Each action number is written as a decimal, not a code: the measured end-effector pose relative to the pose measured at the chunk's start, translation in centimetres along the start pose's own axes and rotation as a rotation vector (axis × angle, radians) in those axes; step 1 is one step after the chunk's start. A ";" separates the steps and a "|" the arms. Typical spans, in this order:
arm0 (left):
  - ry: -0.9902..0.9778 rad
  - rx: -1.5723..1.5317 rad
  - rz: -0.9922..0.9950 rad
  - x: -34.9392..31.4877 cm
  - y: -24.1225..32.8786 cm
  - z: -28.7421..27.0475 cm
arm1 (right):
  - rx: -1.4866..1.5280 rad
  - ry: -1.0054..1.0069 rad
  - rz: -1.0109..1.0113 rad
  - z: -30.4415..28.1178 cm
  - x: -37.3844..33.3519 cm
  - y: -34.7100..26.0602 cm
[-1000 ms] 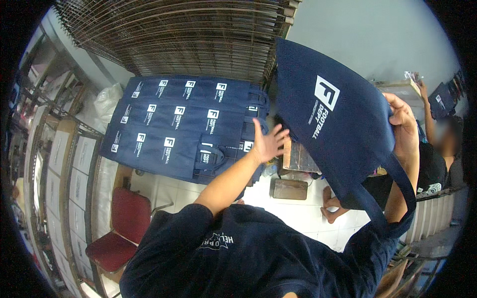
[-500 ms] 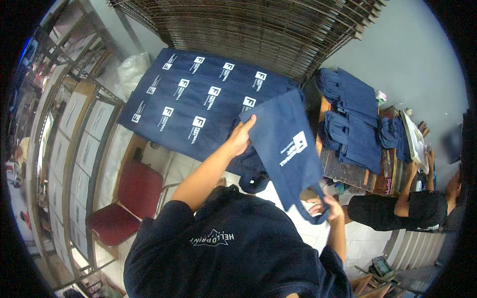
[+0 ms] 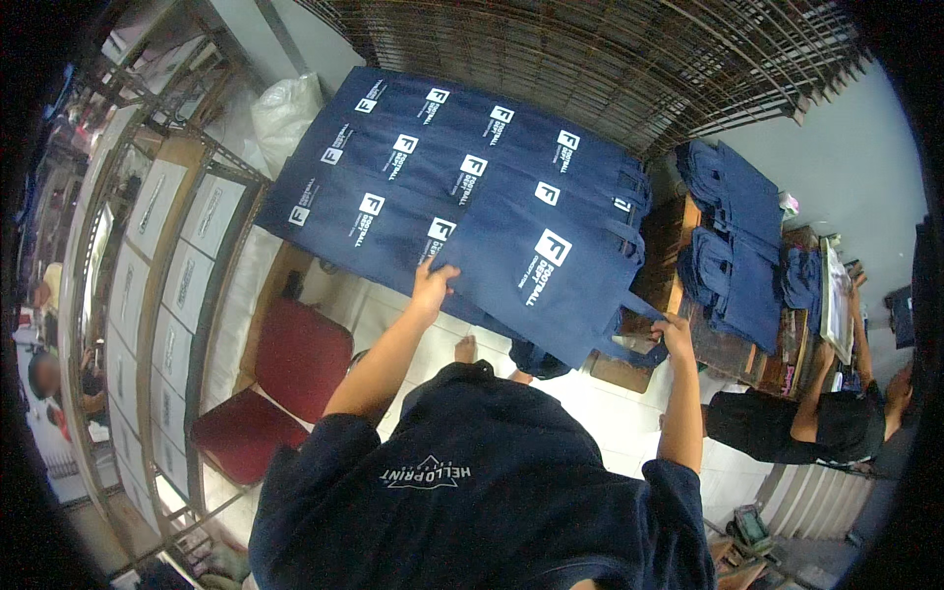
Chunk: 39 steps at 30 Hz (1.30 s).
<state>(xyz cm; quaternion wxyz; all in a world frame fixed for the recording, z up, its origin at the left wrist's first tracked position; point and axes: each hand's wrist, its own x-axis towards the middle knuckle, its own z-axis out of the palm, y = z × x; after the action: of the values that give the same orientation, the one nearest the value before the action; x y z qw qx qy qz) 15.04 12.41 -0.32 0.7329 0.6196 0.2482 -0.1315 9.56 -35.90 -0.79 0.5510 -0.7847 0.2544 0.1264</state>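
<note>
Navy-blue fabric tote bag (image 3: 529,303) lowered over rows of matching printed bags (image 3: 388,187)

Held tilted in mid-air half a second earlier, the bag had come down nearly level over the rows' near right part, apparently being lined up. The right hand (image 3: 674,338) had its fingers closed round the strap handle; the left hand (image 3: 430,289) was half-curled at the opposite edge, its pinch unclear. The cloth looked smooth, its white emblem and lettering facing up.

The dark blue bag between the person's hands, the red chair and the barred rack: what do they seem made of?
Bag: matte cloth, woven or non-woven unclear; it has limp, looping handles.
Chair: probably fabric or vinyl covering, judging by its dull, even red surface.
Rack: likely metal, given its thin, closely spaced bars; the finish looks dull and brownish.
</note>
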 end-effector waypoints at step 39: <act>0.201 0.748 0.095 7.8 -14.3 -7.0 | -0.518 0.639 -0.095 11.8 4.6 1.8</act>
<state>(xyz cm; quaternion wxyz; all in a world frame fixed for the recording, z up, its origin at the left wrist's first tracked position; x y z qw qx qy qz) 13.06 17.26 -17.26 0.4338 0.8646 0.2247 -0.1172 13.47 -26.62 -8.69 0.2338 -0.9080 0.3361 -0.0895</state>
